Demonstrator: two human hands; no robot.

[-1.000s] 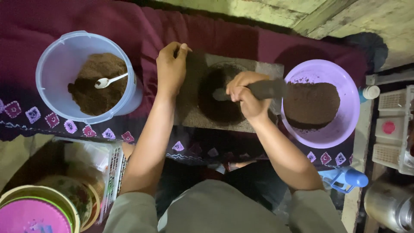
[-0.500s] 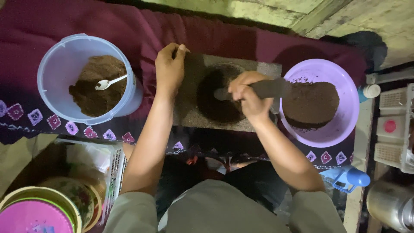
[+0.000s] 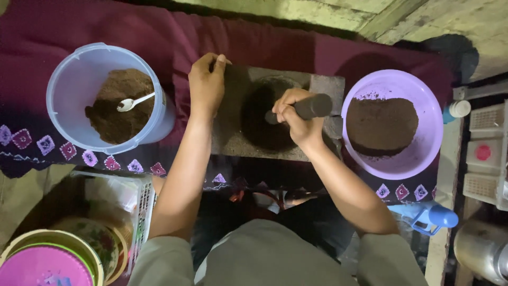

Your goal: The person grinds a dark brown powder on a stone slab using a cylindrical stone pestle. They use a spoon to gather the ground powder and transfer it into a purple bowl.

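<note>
Head view, left to right: clear plastic tub [image 3: 79, 69] with brown powder and a white spoon [image 3: 133, 101] in it; left hand [image 3: 207, 85] with fingers curled over the far left edge of the grey stone mortar slab [image 3: 233, 140]; right hand [image 3: 297, 117] fully closed around the dark pestle [image 3: 312, 106], tip down in the slab's dark hollow; purple bowl [image 3: 418, 159] holding 1 mound of dark ground powder, just beside the slab.

Right hand [image 3: 297, 114] clasps dark stone pestle [image 3: 307, 107] over grey stone mortar slab [image 3: 241, 132]; left hand [image 3: 206, 85] rests on slab's far-left corner — blue tub [image 3: 74, 79] left, purple bowl [image 3: 428, 143] right, both holding brown powder.
</note>
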